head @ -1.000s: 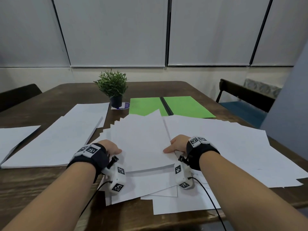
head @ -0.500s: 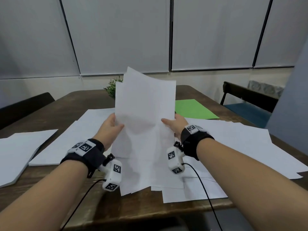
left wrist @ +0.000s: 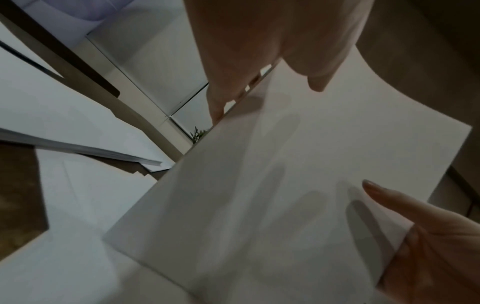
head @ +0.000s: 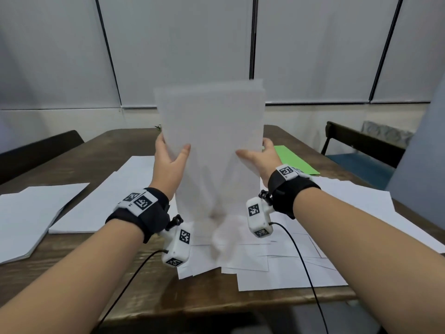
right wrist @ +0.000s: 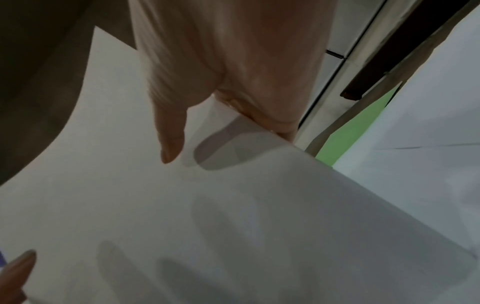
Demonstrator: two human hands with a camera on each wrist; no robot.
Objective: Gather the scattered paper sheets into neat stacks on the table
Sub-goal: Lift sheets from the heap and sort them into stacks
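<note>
I hold a bundle of white paper sheets [head: 212, 141] upright over the middle of the table, its lower edge near the loose sheets [head: 265, 261] lying below. My left hand [head: 169, 153] grips the bundle's left edge, thumb in front and fingers behind. My right hand [head: 260, 155] grips the right edge the same way. In the left wrist view the bundle [left wrist: 285, 185] runs across the picture with the right hand's thumb [left wrist: 384, 195] on it. The right wrist view shows the bundle [right wrist: 207, 216] under my right thumb [right wrist: 171, 135].
A neat white stack [head: 29, 213] lies at the far left, and another spread of sheets [head: 101, 203] sits beside it. Green sheets [head: 293, 160] lie at the back right. More white sheets [head: 361, 208] cover the right side. A dark chair [head: 361, 141] stands beyond the wooden table [head: 168, 300].
Both hands lifted the bundle from flat on the table to upright and higher. The fanned sheets have come together into a squarer bundle, which now hides the small plant.
</note>
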